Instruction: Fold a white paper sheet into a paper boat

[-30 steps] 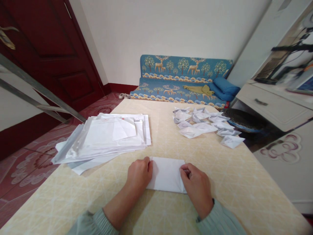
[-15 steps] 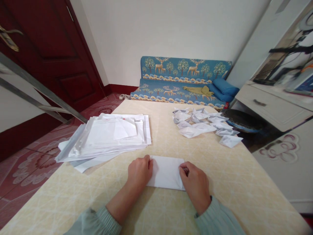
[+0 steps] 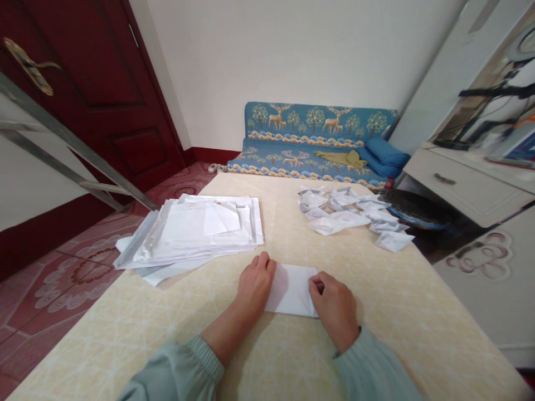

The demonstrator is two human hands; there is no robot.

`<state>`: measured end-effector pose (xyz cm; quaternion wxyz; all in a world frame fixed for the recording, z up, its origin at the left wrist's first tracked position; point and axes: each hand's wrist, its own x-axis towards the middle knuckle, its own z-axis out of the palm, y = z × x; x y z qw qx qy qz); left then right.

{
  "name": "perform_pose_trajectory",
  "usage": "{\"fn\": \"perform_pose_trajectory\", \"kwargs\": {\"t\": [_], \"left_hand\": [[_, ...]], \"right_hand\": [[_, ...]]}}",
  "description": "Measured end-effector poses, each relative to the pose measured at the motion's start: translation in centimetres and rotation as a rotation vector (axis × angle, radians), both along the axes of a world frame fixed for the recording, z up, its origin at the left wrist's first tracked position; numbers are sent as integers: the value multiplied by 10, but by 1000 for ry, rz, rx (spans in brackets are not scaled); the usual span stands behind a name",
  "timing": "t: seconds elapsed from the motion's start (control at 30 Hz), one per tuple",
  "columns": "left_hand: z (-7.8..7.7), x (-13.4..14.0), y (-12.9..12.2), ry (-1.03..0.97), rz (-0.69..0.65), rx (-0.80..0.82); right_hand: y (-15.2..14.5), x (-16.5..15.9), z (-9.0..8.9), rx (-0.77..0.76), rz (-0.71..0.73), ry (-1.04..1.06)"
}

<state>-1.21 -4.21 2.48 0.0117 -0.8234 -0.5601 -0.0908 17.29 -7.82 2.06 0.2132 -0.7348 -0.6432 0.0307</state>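
A folded sheet of white paper (image 3: 290, 291) lies flat on the pale yellow patterned tabletop, close in front of me. My left hand (image 3: 256, 284) covers its left end, the fingers curled together and pressing on it. At the opposite end, my right hand (image 3: 333, 303) pinches the right edge between thumb and bent forefinger. What lies under the left fingers is hidden. Beyond my left hand is a stack of white papers (image 3: 200, 223), uneven at the edges. Several folded paper shapes (image 3: 338, 220) stand in a group farther off on the right.
The table (image 3: 276, 356) ends near a blue deer-patterned sofa (image 3: 284, 153). To the right are a white cabinet (image 3: 463, 192) and a dark round pan-like object (image 3: 418, 209). A metal frame (image 3: 83, 147) leans by the red door (image 3: 100, 83) on the left.
My left hand has slid right and slightly away from me, covering more of the paper's left end. My right hand stays at the right edge. The camera view has shifted slightly.
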Motion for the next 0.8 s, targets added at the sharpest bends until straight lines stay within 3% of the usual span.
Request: {"fn": "perform_pose_trajectory", "kwargs": {"t": [0.13,0.27,0.57,0.67,0.8], "left_hand": [[-7,-3,7,-124,-135,-5],[-8,-2,4,-205,-129,20],[-6,-2,-15,-177,-106,107],[-8,-5,-14,-175,-109,106],[-9,5,-17,-203,-90,120]], "right_hand": [[0,-1,3,-20,13,-68],[-1,-3,5,-27,7,-173],[0,9,9,-54,-45,-277],[-2,-2,22,102,61,-177],[-12,-60,43,262,311,101]]}}
